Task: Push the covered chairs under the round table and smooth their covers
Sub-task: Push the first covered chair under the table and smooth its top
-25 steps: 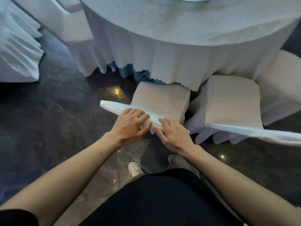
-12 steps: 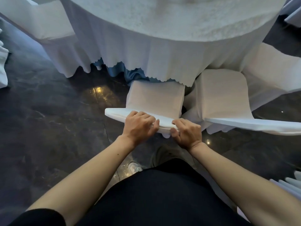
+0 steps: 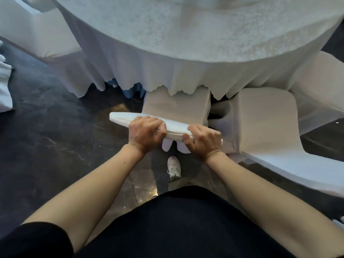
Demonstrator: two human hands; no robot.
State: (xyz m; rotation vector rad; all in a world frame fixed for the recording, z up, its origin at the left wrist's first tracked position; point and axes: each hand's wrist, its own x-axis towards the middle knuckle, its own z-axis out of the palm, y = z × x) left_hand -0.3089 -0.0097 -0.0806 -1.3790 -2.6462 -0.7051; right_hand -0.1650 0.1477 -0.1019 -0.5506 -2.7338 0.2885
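The left hand [image 3: 147, 133] curls over the top of the chair [image 3: 176, 107] back, gripping its cover; the right hand [image 3: 203, 141] grips the same edge just beside it, thumb under. The chair stands at 12 o'clock from the person, its seat front tucked under the scalloped cloth [image 3: 186, 53] of the counter. A second chair [image 3: 264, 116] sits just beside it at 2 o'clock. A third chair [image 3: 37, 34] stands at 10 o'clock. A white shoe [image 3: 174, 167] rests on the dark floor [image 3: 46, 136] at 6 o'clock of the hands
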